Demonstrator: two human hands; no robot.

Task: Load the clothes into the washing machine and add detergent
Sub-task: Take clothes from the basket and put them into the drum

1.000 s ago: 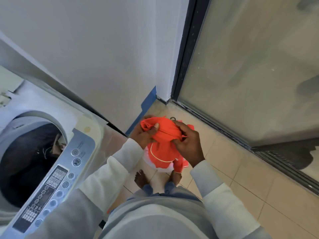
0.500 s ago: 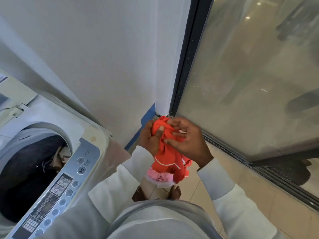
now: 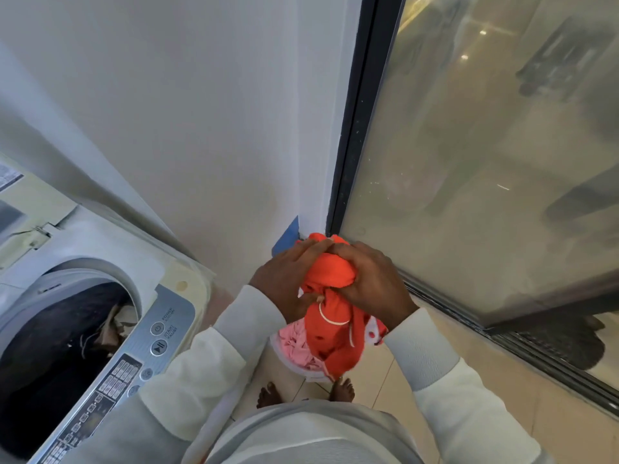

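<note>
A bunched orange-red garment (image 3: 330,316) with white trim hangs in front of my chest. My left hand (image 3: 288,276) and my right hand (image 3: 371,283) both grip its top, fingers closed into the cloth. Its lower part dangles over a white basket (image 3: 294,363) on the floor that holds pink clothes (image 3: 298,346). The top-loading washing machine (image 3: 100,249) stands at the left with its lid up. Its drum (image 3: 57,349) holds dark clothes and a beige piece. No detergent is in view.
The machine's grey control panel (image 3: 134,356) faces me at the lower left. A white wall stands ahead, with a blue strip (image 3: 288,234) at its base. A dark-framed glass door (image 3: 469,162) fills the right side. My bare feet (image 3: 341,390) rest on beige tiles.
Both hands have lifted the orange garment higher and bunched it tighter, closing together over its top. The view has tilted upward, and the pink clothes in the basket now show beneath.
</note>
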